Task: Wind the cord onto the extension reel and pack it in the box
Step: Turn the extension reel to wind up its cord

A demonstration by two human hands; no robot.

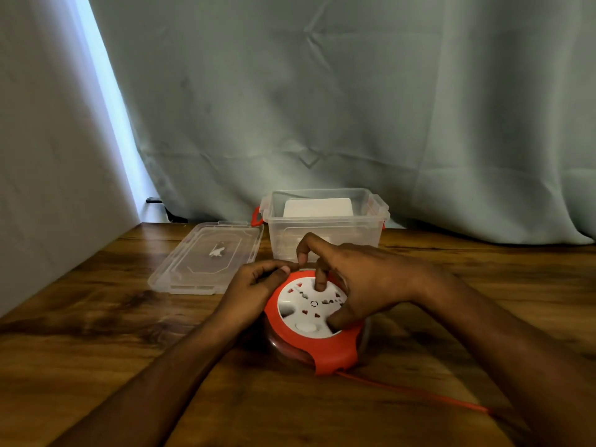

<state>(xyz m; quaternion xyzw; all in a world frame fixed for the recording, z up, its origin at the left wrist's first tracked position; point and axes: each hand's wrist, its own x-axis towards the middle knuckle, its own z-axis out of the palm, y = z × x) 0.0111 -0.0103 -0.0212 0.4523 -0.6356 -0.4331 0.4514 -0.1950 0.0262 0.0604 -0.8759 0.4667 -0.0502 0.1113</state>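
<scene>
- On the wooden table [96, 350], near its front edge, sits the extension reel [314, 324], a round red housing with a white socket face turned up.
- Left hand [254, 285] rests against the reel's left rim, fingers curled inward and thumb pressed to the red edge; it looks to be steadying the body rather than clamping it.
- Right hand [361, 285] lies over the socket face, fingers spread: one fingertip pushes down into a recess of the white disc, the thumb presses near the lower rim, and the index finger arches above the far edge.
- That pose suggests the winding step is in hand, the white disc being turned by the finger.
- Red cord [419, 390] leaves the reel's lower edge and trails across the table to the right, passing under the right forearm; its end is out of sight, so how much remains loose cannot be told.
- Some coils show through the clear lower part of the reel, so part of the winding seems done.
- Just behind the hands stands the clear box [325, 221], open, with something white inside; its lid [206, 256] lies flat to its left.
- Packing is not yet begun.
</scene>
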